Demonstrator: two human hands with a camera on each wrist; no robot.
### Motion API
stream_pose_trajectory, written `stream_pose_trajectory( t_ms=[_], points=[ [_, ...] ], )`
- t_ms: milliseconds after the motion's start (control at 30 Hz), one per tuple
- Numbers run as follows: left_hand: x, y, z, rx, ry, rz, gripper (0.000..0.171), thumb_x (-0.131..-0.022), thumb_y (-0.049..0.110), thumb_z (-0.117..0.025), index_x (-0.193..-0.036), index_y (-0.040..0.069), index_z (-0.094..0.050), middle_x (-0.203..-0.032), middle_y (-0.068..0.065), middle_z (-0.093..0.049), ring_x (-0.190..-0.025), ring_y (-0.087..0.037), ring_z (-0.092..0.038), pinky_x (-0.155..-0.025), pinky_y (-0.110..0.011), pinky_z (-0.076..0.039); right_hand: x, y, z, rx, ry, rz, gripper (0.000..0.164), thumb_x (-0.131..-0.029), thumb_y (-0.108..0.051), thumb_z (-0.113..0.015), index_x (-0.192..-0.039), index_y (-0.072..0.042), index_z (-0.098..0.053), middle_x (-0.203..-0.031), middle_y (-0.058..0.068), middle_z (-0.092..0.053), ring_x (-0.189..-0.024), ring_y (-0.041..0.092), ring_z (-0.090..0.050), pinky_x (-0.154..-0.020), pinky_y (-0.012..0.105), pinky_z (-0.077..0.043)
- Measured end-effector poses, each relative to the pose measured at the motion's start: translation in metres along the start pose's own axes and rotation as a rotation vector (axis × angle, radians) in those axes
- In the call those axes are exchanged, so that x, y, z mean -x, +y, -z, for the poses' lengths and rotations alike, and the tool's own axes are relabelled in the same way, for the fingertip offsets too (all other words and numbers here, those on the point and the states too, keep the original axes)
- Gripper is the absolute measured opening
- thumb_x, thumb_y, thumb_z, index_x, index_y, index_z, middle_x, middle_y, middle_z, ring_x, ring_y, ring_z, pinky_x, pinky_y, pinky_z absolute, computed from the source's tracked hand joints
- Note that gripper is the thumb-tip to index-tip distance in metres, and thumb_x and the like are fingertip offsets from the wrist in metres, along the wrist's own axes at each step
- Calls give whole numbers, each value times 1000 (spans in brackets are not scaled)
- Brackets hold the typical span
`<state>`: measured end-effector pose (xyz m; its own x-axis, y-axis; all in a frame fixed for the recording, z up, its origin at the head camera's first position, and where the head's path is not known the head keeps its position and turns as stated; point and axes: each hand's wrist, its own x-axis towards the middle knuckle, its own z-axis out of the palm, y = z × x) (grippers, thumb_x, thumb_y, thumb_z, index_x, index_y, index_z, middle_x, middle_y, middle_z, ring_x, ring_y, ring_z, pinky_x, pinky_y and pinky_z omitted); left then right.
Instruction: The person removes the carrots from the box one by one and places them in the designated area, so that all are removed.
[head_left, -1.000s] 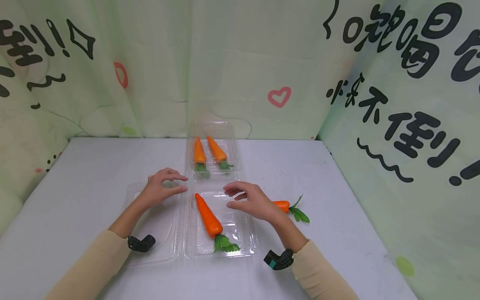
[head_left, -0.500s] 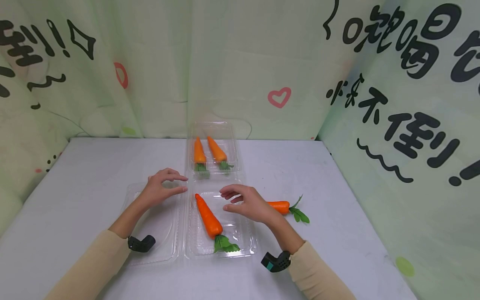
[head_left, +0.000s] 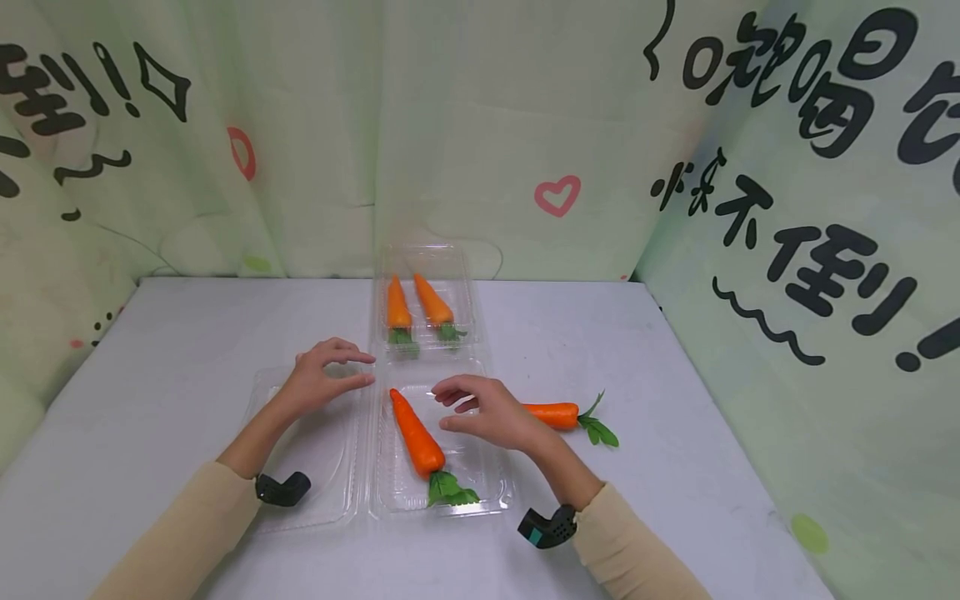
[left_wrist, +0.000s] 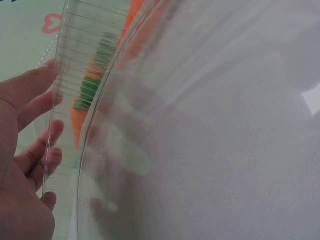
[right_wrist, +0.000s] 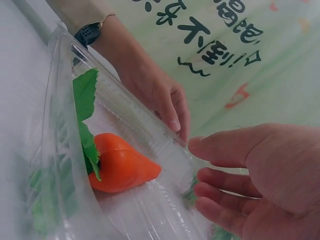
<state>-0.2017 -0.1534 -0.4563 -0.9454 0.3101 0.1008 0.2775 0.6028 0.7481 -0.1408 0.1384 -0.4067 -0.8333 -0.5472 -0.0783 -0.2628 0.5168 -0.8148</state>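
Note:
An orange carrot with green leaves (head_left: pixel 417 433) lies slanted in the near clear plastic box (head_left: pixel 480 487), whose lid (head_left: pixel 315 467) is folded out flat to the left. My left hand (head_left: pixel 324 375) hovers over the lid's far end by the hinge, thumb and fingers spread apart with nothing between them. In the left wrist view its fingertips (left_wrist: pixel 56 150) show beside the clear plastic rim; whether they touch it I cannot tell. Above the box's right half, my right hand (head_left: pixel 487 410) has loosely bent fingers and holds nothing. A second carrot (head_left: pixel 553 415) lies right of the box, its tip hidden behind that hand.
Behind the near box stands another clear plastic box (head_left: pixel 468 292) with two carrots (head_left: pixel 435 300) in it. A white table (head_left: pixel 600 333) bears everything. Printed cloth curtains (head_left: pixel 465 150) enclose its back and sides.
My right hand has drifted slightly left and toward the near side over the box, baring more of the carrot on the right. The left hand and the carrots have stayed put.

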Motion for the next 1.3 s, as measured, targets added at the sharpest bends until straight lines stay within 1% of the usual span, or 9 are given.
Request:
stream_pose_trajectory(
  t_ms=[267, 433, 533, 667, 800, 1067, 1300],
  points=[
    [0, 0, -1, 6, 1, 11, 35, -82, 34, -76, -112, 18, -73, -119, -10, -60, -119, -30, -47, -102, -59, -24, -1, 0, -5, 18, -18, -16, 42, -89, -11, -69, -128, -2, -57, -124, 15, -63, -112, 29, -60, -97, 42, -51],
    [0, 0, -1, 4, 3, 13, 35, -82, 34, -76, -113, 17, -73, -119, -10, -60, -119, -31, -47, -102, -60, -23, -2, 2, -8, 11, -32, -23, 43, -89, -13, -68, -129, -3, -57, -125, 13, -63, -112, 27, -60, -97, 41, -51],
    [0, 0, -2, 5, 5, 16, 36, -82, 34, -76, -113, 17, -73, -120, -11, -60, -120, -31, -47, -103, -61, -23, -2, 3, -9, 14, -44, -10, 43, -89, -13, -67, -129, -3, -56, -125, 13, -63, -112, 26, -60, -97, 41, -51],
    [0, 0, -2, 0, 13, 18, 36, -82, 34, -76, -113, 17, -73, -120, -11, -59, -120, -31, -47, -104, -61, -23, -2, 3, -10, 30, -55, 9, 42, -89, -13, -67, -129, -2, -57, -125, 13, -63, -111, 25, -61, -96, 38, -52],
    [0, 0, -3, -1, 23, 13, 35, -82, 34, -76, -112, 17, -73, -118, -11, -60, -118, -31, -48, -102, -60, -24, -2, 2, -12, 41, -60, -2, 43, -89, -13, -68, -129, -3, -57, -125, 12, -63, -111, 23, -61, -95, 35, -52],
    [0, 1, -3, 1, 17, 8, 35, -82, 33, -76, -113, 17, -73, -119, -11, -60, -119, -31, -48, -103, -60, -23, -2, 3, -15, 49, -58, 13, 42, -88, -12, -69, -127, -2, -58, -122, 13, -64, -109, 25, -61, -95, 39, -52],
    [0, 2, -3, 4, 12, 9, 35, -82, 33, -76, -113, 17, -73, -119, -10, -60, -119, -31, -48, -103, -60, -23, -3, 4, -17, 62, -65, -17, 43, -88, -15, -70, -128, -5, -58, -123, 10, -64, -110, 22, -61, -95, 35, -52]
  ],
)
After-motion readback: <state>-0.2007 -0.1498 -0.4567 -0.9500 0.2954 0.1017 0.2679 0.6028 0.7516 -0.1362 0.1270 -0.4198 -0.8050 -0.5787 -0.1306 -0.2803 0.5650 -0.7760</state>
